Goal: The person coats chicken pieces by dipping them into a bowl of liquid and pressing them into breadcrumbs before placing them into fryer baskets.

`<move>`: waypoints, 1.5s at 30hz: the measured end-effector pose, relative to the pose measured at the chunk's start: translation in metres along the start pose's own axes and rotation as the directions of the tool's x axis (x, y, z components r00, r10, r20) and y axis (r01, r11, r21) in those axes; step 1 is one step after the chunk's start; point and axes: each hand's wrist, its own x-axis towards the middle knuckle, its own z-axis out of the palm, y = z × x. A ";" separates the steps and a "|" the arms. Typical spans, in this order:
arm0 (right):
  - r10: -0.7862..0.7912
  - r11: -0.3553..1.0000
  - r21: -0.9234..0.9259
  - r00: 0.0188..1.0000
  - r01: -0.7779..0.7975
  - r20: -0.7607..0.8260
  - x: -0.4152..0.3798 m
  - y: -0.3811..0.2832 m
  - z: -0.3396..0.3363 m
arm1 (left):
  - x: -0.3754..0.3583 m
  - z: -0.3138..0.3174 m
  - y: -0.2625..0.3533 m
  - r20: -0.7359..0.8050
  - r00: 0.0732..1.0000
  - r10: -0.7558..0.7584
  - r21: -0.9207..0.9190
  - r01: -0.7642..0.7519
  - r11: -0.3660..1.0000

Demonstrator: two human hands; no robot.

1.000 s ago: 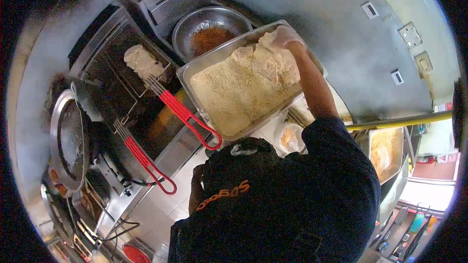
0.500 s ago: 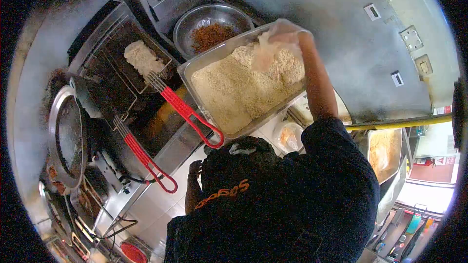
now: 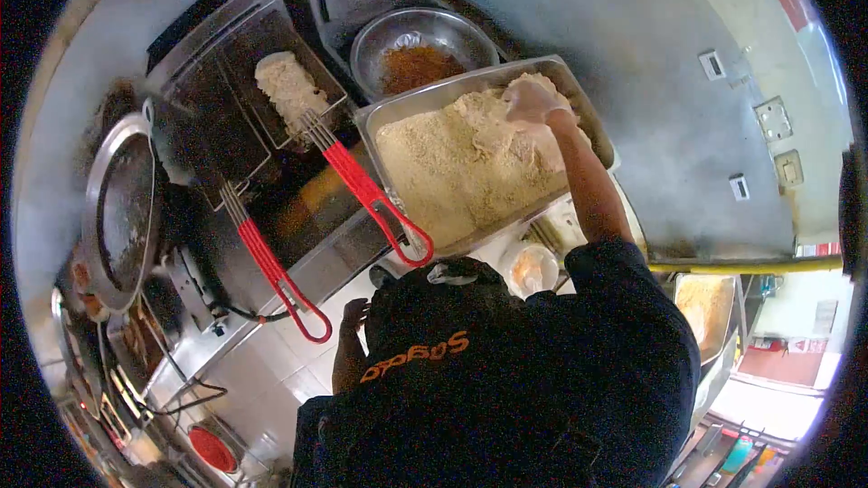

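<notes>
My right hand (image 3: 535, 107), in a loose clear plastic glove, presses down at the far right end of a metal tray (image 3: 470, 80) of pale breading crumbs (image 3: 434, 167). Under and around it lie lumpy crumb-coated pieces (image 3: 542, 146), partly covered by the glove. Its fingers are blurred and merge with the crumbs. My left hand (image 3: 355, 312) is beside the head on the left, mostly hidden by it, away from the tray.
Left of the tray, a fryer basket with a red handle (image 3: 371, 190) holds a pale coated piece (image 3: 287, 89). Another red basket handle (image 3: 276, 271) juts out lower down. A steel bowl (image 3: 475, 45) with brown bits stands behind. A round strainer (image 3: 99, 208) is at far left.
My right hand has gone down from above the tray onto the coated pieces, and the loose plastic no longer hangs below it. The whole view has shifted slightly.
</notes>
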 end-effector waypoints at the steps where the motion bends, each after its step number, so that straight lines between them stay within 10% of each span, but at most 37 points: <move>1: -0.008 0.968 -0.244 0.980 0.057 0.198 -0.002 -0.049 -0.032 | -0.007 0.005 0.003 -0.055 0.998 0.012 0.046 -0.009 0.999; 2: 0.032 0.875 -0.457 0.924 0.158 0.382 -0.010 -0.093 -0.058 | -0.016 0.011 0.007 -0.111 0.994 0.023 0.092 -0.012 0.996; 12: -0.305 0.868 -0.171 0.771 0.467 0.559 0.020 -0.276 -0.142 | -0.027 0.009 0.015 0.049 0.978 0.204 -0.119 -0.197 0.973; 16: -0.648 0.722 0.067 0.638 0.689 0.416 0.064 -0.320 -0.127 | -0.016 -0.003 0.000 0.094 0.969 0.228 -0.277 -0.194 0.941; 22: -0.664 0.668 -0.093 0.647 0.738 0.375 0.096 -0.401 -0.083 | -0.041 0.001 -0.014 -0.061 0.970 0.237 -0.107 -0.242 0.964; 28: -0.526 0.849 0.294 0.657 0.439 0.540 0.053 -0.370 -0.066 | -0.021 -0.014 -0.027 -0.119 0.973 0.198 -0.153 -0.215 0.965; 35: -0.206 0.951 -0.051 0.747 0.306 0.632 0.010 -0.222 -0.087 | -0.008 -0.020 -0.024 -0.104 0.992 0.067 -0.122 -0.080 0.989; 38: 0.043 0.958 -0.276 0.921 0.072 0.388 -0.014 -0.086 -0.056 | -0.003 -0.019 -0.018 -0.050 0.999 -0.003 -0.062 0.000 0.998; 40: -0.239 0.709 -0.687 0.971 0.158 -0.023 -0.006 0.007 -0.005 | -0.009 -0.010 0.007 -0.081 0.997 -0.014 0.025 0.016 1.000; 45: 0.284 0.639 -0.724 0.955 -0.258 -0.089 -0.072 -0.042 0.012 | -0.046 0.013 0.069 0.032 0.989 0.141 0.092 -0.143 0.985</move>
